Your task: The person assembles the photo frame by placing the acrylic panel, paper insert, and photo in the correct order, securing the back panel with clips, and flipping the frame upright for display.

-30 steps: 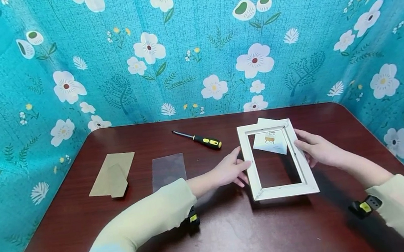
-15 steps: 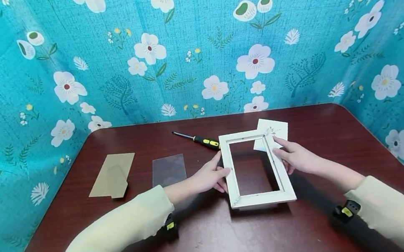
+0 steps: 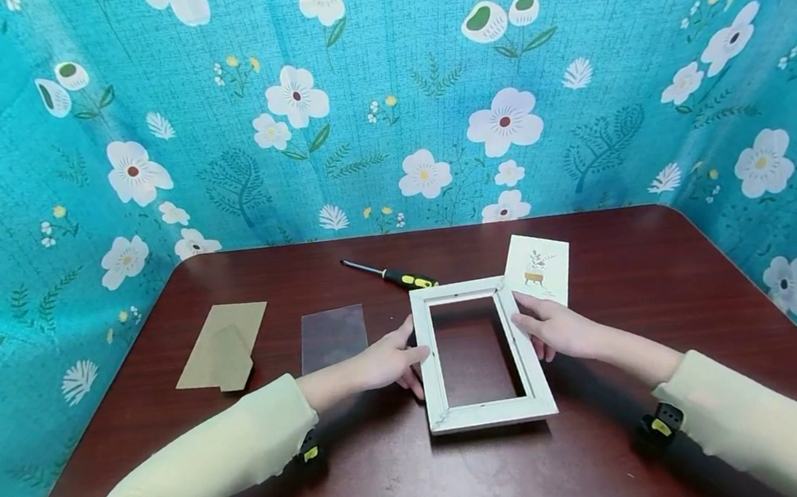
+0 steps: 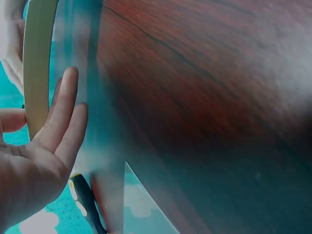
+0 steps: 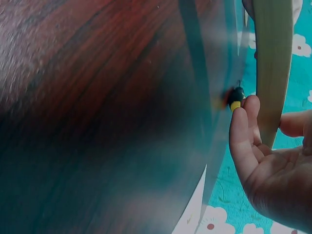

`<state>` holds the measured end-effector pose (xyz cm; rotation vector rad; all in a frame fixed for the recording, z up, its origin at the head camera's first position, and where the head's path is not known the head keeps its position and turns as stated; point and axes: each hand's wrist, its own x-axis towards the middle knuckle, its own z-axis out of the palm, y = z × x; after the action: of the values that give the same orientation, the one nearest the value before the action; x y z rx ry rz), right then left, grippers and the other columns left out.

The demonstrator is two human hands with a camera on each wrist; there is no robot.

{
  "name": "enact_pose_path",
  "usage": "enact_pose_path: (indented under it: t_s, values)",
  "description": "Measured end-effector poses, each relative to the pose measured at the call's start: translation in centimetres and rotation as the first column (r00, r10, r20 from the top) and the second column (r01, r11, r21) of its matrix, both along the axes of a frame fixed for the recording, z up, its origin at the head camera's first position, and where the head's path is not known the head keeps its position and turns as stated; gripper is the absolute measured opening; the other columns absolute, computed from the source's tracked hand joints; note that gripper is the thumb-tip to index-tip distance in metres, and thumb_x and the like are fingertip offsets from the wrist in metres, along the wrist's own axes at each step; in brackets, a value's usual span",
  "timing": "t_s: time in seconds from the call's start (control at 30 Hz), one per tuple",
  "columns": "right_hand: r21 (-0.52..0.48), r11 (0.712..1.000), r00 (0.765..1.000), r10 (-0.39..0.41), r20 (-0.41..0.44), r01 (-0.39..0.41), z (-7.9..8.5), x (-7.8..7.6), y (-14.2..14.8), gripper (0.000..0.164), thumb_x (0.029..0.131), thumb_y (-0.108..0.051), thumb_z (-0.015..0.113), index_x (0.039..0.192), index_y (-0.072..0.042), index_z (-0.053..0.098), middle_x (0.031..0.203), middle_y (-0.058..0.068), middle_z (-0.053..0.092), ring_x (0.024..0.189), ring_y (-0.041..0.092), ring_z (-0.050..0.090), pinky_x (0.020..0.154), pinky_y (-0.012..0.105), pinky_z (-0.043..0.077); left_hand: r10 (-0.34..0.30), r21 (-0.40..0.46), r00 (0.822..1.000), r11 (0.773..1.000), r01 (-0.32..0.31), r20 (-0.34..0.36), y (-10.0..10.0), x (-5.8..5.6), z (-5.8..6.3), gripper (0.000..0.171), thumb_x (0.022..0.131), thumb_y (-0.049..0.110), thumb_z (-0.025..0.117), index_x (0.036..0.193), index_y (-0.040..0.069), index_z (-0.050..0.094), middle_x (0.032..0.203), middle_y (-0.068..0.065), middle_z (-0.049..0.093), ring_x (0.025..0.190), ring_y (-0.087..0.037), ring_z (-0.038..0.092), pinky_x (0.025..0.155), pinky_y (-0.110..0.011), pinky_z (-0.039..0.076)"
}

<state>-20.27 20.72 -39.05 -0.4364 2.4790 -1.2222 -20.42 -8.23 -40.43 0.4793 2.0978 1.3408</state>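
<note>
The frame (image 3: 492,413) is a white rectangle with a hollow middle, through which the dark red worktop (image 3: 502,480) shows. A stepped lip runs round its inside edge, its corners meet in slanting joints, and small dark marks dot the bars. From the wrists, its outer side looks plain and yellowish. It is held just above the worktop, near the middle, with a shadow under its near edge.

The left hand (image 3: 385,364) grasps the left bar and the right hand (image 3: 560,331) the right bar, a little towards the far end. On each side the bar sits between the thumb, on the upper face, and the fingers (image 4: 59,117), which reach underneath. Some of the left fingers stretch out past the bar; the right fingers are bent under theirs.

Just beyond the frame lies the screwdriver (image 3: 405,278), black and yellow. At the far right corner, partly behind the right hand, is the card (image 3: 541,264), printed with a potted plant. The clear sheet (image 3: 333,335) lies left of the frame, partly hidden by the left arm; the brown board (image 3: 204,357) is farther left.
</note>
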Motion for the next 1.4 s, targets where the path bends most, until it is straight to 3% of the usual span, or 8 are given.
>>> enact_pose_path:
  t_s: [0.13, 0.27, 0.4, 0.6, 0.83, 1.0, 1.23, 1.4]
  values:
    - [0.013, 1.0, 1.0, 0.014, 0.009, -0.014, -0.5, 0.0, -0.7, 0.059, 0.104, -0.014, 0.044, 0.147, 0.015, 0.016, 0.056, 0.011, 0.054, 0.048, 0.025, 0.055, 0.051, 0.041, 0.051, -0.011, -0.028, 1.0, 1.0, 0.012, 0.026, -0.5, -0.1, -0.1, 0.07, 0.103, 0.015, 0.043, 0.153, 0.001, -0.004, 0.071, -0.018, 0.068, 0.065, -0.031, 0.07, 0.063, -0.033, 0.051]
    - [0.031, 0.999, 0.999, 0.043, 0.008, -0.043, -0.9, -0.1, -1.3, 0.059, 0.103, -0.014, 0.045, 0.148, 0.012, 0.017, 0.056, 0.01, 0.055, 0.049, 0.025, 0.056, 0.05, 0.04, 0.051, -0.035, -0.064, 0.999, 0.997, 0.037, 0.035, -1.1, -0.4, -0.2, 0.06, 0.103, 0.012, 0.042, 0.152, 0.003, 0.009, 0.07, -0.018, 0.068, 0.064, -0.031, 0.07, 0.059, -0.033, 0.05]
    - [0.043, 0.998, 0.999, 0.052, 0.007, -0.053, -1.3, -0.2, -1.8, 0.062, 0.102, -0.015, 0.048, 0.148, 0.011, 0.018, 0.059, 0.009, 0.057, 0.05, 0.023, 0.057, 0.05, 0.038, 0.052, -0.072, -0.096, 0.997, 0.993, 0.075, 0.032, -1.4, -0.7, -0.2, 0.041, 0.103, 0.008, 0.041, 0.14, 0.002, 0.024, 0.07, -0.018, 0.068, 0.063, -0.031, 0.07, 0.053, -0.031, 0.048]
    - [0.06, 0.995, 0.997, 0.078, 0.01, -0.079, -1.8, -0.2, -2.2, 0.063, 0.1, -0.013, 0.05, 0.146, 0.015, 0.018, 0.057, 0.007, 0.058, 0.048, 0.022, 0.059, 0.05, 0.037, 0.052, -0.092, -0.159, 0.995, 0.982, 0.097, 0.044, -1.4, -0.9, -0.2, 0.029, 0.102, 0.008, 0.041, 0.129, 0.0, 0.03, 0.067, -0.018, 0.066, 0.058, -0.025, 0.068, 0.05, -0.027, 0.044]
    - [0.123, 0.983, 0.989, 0.145, -0.037, -0.139, -2.3, -0.7, -2.0, 0.068, 0.1, -0.016, 0.053, 0.145, 0.017, 0.015, 0.058, 0.003, 0.059, 0.047, 0.02, 0.058, 0.05, 0.034, 0.05, -0.132, -0.229, 0.991, 0.964, 0.137, 0.037, -1.2, -1.1, -0.4, 0.049, 0.104, 0.01, 0.04, 0.138, -0.01, 0.011, 0.066, -0.016, 0.067, 0.054, -0.02, 0.065, 0.051, -0.027, 0.045]
    - [0.139, 0.979, 0.987, 0.158, -0.034, -0.152, -2.6, -1.0, -2.0, 0.069, 0.1, -0.017, 0.053, 0.145, 0.017, 0.015, 0.058, 0.003, 0.059, 0.047, 0.019, 0.058, 0.05, 0.033, 0.049, -0.117, -0.239, 0.992, 0.963, 0.125, 0.048, -1.1, -1.1, -0.4, 0.047, 0.104, 0.01, 0.04, 0.136, -0.01, 0.012, 0.066, -0.016, 0.067, 0.053, -0.02, 0.065, 0.05, -0.027, 0.046]
    - [0.146, 0.976, 0.986, 0.164, -0.02, -0.159, -2.9, -1.0, -2.0, 0.065, 0.1, -0.016, 0.052, 0.142, 0.02, 0.018, 0.057, 0.002, 0.057, 0.045, 0.017, 0.056, 0.05, 0.032, 0.048, -0.089, -0.247, 0.994, 0.964, 0.102, 0.063, -0.9, -1.0, -0.3, 0.067, 0.103, 0.01, 0.04, 0.146, -0.009, -0.007, 0.065, -0.017, 0.067, 0.05, -0.017, 0.062, 0.049, -0.027, 0.046]
    - [0.121, 0.982, 0.989, 0.147, -0.013, -0.145, -2.9, -0.9, -2.1, 0.06, 0.1, -0.014, 0.053, 0.141, 0.017, 0.023, 0.058, 0.003, 0.056, 0.045, 0.017, 0.055, 0.049, 0.032, 0.048, -0.062, -0.252, 0.995, 0.965, 0.079, 0.076, -0.8, -1.2, -0.2, 0.069, 0.103, 0.009, 0.04, 0.146, -0.009, -0.01, 0.062, -0.016, 0.065, 0.047, -0.017, 0.06, 0.046, -0.028, 0.046]
